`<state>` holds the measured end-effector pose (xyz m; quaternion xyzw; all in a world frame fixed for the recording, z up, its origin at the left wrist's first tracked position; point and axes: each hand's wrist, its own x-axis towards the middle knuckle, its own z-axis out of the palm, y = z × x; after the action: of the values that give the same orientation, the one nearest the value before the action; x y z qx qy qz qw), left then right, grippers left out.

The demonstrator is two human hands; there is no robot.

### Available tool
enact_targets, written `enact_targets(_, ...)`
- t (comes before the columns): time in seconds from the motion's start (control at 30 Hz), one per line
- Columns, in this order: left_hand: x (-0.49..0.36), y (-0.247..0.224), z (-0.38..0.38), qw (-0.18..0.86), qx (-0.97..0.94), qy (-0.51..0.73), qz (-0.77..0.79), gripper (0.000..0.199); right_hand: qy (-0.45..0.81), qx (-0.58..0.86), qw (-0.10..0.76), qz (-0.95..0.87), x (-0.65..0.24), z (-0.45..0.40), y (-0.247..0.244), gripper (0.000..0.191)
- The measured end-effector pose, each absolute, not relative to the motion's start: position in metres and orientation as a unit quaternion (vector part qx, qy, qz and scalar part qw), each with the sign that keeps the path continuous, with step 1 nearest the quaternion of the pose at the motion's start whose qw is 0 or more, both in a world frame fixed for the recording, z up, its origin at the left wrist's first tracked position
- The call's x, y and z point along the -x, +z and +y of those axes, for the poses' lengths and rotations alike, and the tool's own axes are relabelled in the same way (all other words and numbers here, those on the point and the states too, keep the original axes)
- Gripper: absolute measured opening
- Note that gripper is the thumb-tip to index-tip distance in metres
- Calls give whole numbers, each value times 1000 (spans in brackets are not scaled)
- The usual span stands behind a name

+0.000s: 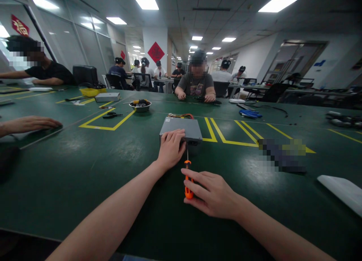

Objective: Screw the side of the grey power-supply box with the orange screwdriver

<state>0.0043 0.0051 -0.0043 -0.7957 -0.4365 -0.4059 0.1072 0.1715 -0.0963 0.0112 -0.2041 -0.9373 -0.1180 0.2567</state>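
A grey metal computer power supply (183, 128) lies on the green table in front of me, its bundle of coloured wires (181, 116) coming out at the far side. My left hand (172, 148) grips its near edge, fingers over the top and the thumb lower at the front. In my right hand (210, 191) is an orange-handled screwdriver (188, 193), held between thumb and fingers. The shaft points away from me and reaches the near face of the power supply, just right of my left thumb. Whether its tip sits in a screw cannot be made out.
Beyond the power supply stands a metal bowl (140, 106) with tools. Yellow tape (114, 128) marks the green table (135, 200). Blue gloves (250, 113) and a blurred dark object (283, 155) lie to the right. Another person's hand (34, 123) rests at left; a person (196, 84) sits opposite.
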Motion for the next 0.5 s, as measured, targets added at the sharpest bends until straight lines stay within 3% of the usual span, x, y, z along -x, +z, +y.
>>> enact_targets(0.1, -4, -5, 5, 108, 794, -409, -437, 22, -107, 202, 274, -934, -173, -95, 8, 25)
enact_targets(0.3, -4, -5, 7, 116, 796, -404, -436, 22, -116, 221, 207, -946, -173, -98, 14, 30)
enact_targets(0.5, -4, -5, 6, 119, 796, -403, -436, 23, -127, 206, 245, -939, -173, -96, 10, 21)
